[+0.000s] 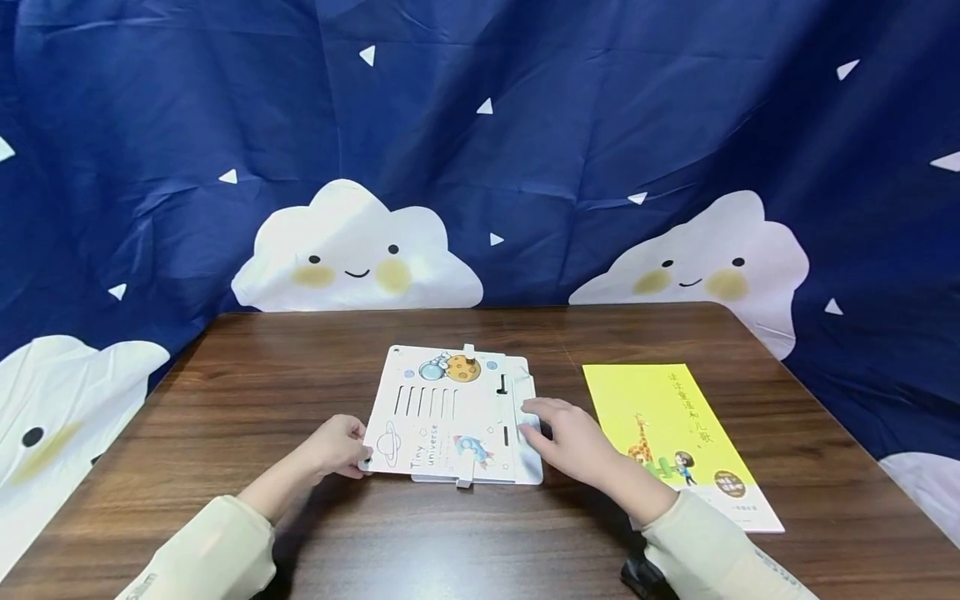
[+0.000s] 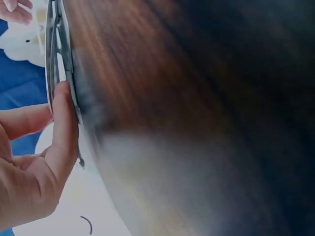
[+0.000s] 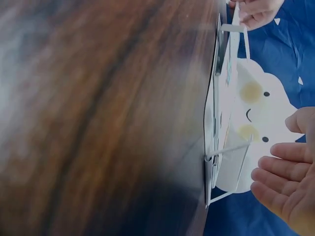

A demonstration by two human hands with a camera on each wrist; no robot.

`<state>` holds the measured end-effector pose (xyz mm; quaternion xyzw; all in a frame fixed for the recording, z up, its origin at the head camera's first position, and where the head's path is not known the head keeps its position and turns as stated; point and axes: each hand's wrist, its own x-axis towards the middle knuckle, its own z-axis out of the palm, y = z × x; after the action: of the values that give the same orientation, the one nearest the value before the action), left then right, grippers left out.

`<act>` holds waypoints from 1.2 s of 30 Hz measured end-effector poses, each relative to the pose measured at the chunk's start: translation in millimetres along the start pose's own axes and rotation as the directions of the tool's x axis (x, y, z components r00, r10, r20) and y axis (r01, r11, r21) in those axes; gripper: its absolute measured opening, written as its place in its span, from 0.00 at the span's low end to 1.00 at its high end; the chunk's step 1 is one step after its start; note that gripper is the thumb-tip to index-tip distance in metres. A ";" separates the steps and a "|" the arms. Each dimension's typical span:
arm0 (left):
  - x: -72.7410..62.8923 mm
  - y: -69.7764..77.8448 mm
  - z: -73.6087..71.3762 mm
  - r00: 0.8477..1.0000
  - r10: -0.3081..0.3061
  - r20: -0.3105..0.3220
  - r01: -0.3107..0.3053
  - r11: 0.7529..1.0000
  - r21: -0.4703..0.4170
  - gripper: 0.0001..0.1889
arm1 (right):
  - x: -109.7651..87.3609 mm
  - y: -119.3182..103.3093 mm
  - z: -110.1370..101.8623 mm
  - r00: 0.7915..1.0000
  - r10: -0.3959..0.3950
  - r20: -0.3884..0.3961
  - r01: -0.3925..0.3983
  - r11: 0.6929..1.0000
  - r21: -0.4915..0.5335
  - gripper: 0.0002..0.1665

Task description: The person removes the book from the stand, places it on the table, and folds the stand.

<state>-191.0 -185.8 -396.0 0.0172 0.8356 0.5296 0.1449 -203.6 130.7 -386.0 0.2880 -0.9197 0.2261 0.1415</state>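
A white folding book stand (image 1: 427,408), printed with planets and "Tiny universe", lies on the table between both hands. At its left edge, my left hand (image 1: 341,446) pinches the top panel near the lower corner. The left wrist view shows a finger (image 2: 64,123) reaching into the narrow gap beneath the panel (image 2: 50,64). The panel's left side is tilted up off the base in the right wrist view. My right hand (image 1: 566,437) is at the stand's right edge with fingers extended, holding nothing. A thin white bracket (image 3: 243,167) sticks up near the right hand (image 3: 290,172).
A yellow booklet (image 1: 637,400) with a giraffe and a child on its cover lies right of the stand, partly behind the right forearm. A small black object (image 1: 641,575) sits by the right sleeve. Beyond the brown wooden table (image 1: 300,358) hangs a blue cloud-patterned curtain (image 1: 525,150).
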 end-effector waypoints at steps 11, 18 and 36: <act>-0.3 8.1 4.7 0.994 -0.061 -0.095 0.088 0.946 0.312 0.14 | -0.7 8.2 2.5 0.979 0.115 0.170 -0.123 0.992 0.040 0.22; -6.1 30.5 9.4 0.973 0.193 -0.129 -0.013 0.602 0.798 0.22 | 13.2 23.1 -4.8 0.974 0.118 0.192 -0.137 0.987 0.088 0.24; -1.6 55.9 103.8 0.890 0.427 0.160 -0.281 0.236 0.930 0.29 | 82.1 65.7 27.2 0.915 0.296 0.274 -0.359 0.907 0.220 0.25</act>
<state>-169.4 -70.2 -387.1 0.2519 0.9647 -0.0321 -0.0693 -311.4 127.0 -399.2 0.1692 -0.9265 0.3327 -0.0480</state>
